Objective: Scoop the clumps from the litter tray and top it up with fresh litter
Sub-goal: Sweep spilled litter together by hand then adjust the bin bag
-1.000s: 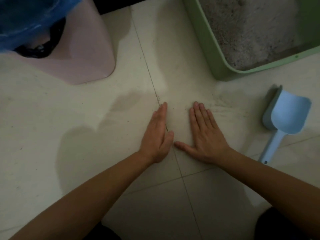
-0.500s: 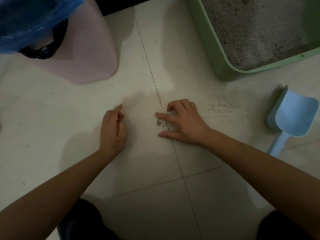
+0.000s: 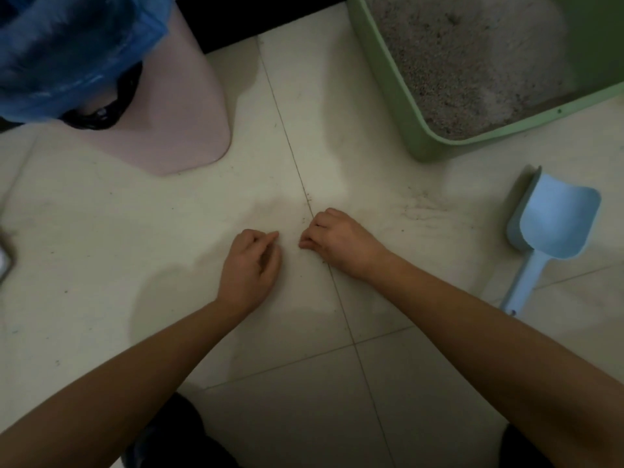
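Observation:
The green litter tray (image 3: 413, 106) stands at the upper right, holding grey litter (image 3: 456, 62). A light blue scoop (image 3: 557, 224) lies on the tiles to its lower right, handle toward me, with no hand on it. Both hands are on the floor in the middle, knuckles up. My right hand (image 3: 341, 244) has its fingertips bunched on the tile seam, where a small heap of spilled litter grains lay. My left hand (image 3: 251, 265) sits just left of it, fingers curled, index tip pointing at the right hand. Whatever lies under the fingers is hidden.
A pink bin (image 3: 175, 106) lined with a blue bag (image 3: 67, 45) stands at the upper left. Scattered litter grains (image 3: 418, 211) streak the tile between the tray and the scoop. A dark object (image 3: 5, 261) shows at the left edge.
Both hands went from flat on the tiles to curled. The right hand closed over the small heap of grains on the seam. The left hand swung away, then came back beside it.

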Tool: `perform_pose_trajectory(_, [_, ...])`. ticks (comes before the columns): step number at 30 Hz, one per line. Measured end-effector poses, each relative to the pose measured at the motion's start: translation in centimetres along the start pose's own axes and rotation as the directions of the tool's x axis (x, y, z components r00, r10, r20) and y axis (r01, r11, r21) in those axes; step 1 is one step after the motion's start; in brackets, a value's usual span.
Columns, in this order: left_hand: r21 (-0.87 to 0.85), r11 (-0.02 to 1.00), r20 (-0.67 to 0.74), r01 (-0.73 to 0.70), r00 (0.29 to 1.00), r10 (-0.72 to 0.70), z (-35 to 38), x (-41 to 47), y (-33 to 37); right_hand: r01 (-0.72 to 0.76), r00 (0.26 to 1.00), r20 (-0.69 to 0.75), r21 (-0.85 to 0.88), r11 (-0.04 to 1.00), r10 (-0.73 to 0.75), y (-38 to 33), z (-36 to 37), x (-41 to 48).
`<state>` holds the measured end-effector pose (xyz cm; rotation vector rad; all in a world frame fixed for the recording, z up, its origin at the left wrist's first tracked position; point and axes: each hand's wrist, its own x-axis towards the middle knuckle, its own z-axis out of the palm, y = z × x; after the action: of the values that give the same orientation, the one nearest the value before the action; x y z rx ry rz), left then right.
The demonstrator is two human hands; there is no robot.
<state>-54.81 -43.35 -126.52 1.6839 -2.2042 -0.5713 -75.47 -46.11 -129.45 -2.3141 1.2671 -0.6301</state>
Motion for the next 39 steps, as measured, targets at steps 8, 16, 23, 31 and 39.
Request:
perform_pose_trajectory(8, [-0.003, 0.995, -0.070, -0.099, 0.993, 0.098, 3.2, 0.6, 2.3, -0.331, 0.932, -0.127, 0.086, 0.940, 0.340, 2.9, -5.3, -5.5])
perform_pose_trajectory(16, [-0.115, 0.989, -0.173, -0.090, 0.983, 0.069, 4.1, 1.7, 3.7, -0.325, 0.938, -0.099, 0.073, 0.943, 0.331, 2.6, -5.7, -5.3])
perform_pose_trajectory(23, [-0.057, 0.986, -0.050, -0.156, 0.987, 0.153, 1.4, 3.6, 3.5, -0.357, 0.898, -0.187, 0.215, 0.909, 0.397, 0.8, -9.4, 1.2])
perform_pose_trajectory(31, [0.038, 0.976, -0.722, -0.213, 0.670, 0.174, -21.1, 11.9, 9.4, -0.247, 0.773, -0.430, 0.472, 0.846, 0.466, -4.7, -18.5, 16.4])
perform_pose_trajectory(39, [0.167, 0.946, -0.479, 0.278, 0.862, -0.169, -31.8, 14.1, 1.9, 0.044, 0.995, -0.084, -0.081, 0.996, -0.051, -14.1, -22.8, 30.1])
